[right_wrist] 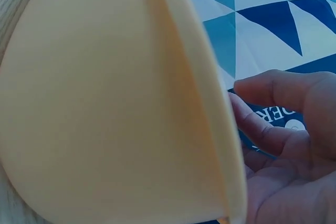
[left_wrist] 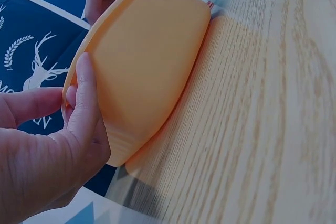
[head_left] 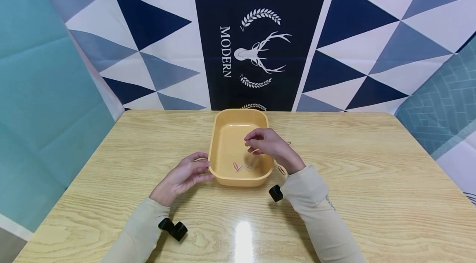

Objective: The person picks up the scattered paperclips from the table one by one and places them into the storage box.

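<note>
A yellow plastic basin stands on the table, with a few small paper clips lying on its floor near the front. My left hand grips the basin's left rim near the front corner; in the left wrist view its thumb lies along the outer wall. Over the basin's right side hovers my right hand, fingers loosely bent, thumb and forefinger tips close together. Nothing shows between them in the right wrist view, where the basin's wall fills the left and its rim partly hides the fingertips.
Just outside the basin's right side, paper clips lie on the wooden table, partly behind the right wrist. A patterned cloth hangs behind the table's back edge. Black camera mounts stick out from both sleeves.
</note>
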A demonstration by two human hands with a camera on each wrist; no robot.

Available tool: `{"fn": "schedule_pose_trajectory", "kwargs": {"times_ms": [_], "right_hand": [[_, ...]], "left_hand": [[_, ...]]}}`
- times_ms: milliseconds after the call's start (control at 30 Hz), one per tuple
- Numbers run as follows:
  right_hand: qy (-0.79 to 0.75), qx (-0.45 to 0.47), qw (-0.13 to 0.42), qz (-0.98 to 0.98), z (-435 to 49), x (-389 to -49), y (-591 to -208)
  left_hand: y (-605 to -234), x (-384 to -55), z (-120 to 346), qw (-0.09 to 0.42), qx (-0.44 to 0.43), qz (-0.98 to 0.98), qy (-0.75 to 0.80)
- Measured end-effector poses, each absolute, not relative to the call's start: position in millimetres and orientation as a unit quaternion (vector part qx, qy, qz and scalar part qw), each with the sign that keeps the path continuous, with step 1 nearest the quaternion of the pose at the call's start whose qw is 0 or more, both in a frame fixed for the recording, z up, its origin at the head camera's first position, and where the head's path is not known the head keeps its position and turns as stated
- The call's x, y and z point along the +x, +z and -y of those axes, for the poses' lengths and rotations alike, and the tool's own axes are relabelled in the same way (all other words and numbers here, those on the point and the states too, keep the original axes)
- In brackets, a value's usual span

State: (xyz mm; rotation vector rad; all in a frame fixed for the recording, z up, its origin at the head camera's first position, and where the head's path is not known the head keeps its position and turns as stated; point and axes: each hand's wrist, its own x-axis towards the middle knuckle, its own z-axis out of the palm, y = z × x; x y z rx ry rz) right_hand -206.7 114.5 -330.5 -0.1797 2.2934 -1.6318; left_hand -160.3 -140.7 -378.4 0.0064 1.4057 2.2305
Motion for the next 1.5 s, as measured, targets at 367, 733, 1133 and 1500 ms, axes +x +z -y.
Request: {"fn": "schedule_pose_trajectory", "kwargs": {"times_ms": [367, 733, 1133, 1500], "right_hand": [[-0.542, -0.100, 0.097, -0.829, -123, -200, -328], [-0.520, -0.104, 0.060, -0.846, -155, -189, -322], [-0.485, -0.082, 0.043, -0.870, -206, -182, -322], [-0.472, -0.051, 0.064, -0.878, -245, -178, -327]], "left_hand": [[-378, -162, 138, 0.251, 0.008, -0.527, 0.812], [-379, -163, 137, 0.255, -0.004, -0.521, 0.814], [-382, -162, 139, 0.247, 0.005, -0.526, 0.814], [-379, -159, 141, 0.252, -0.010, -0.518, 0.817]]}}
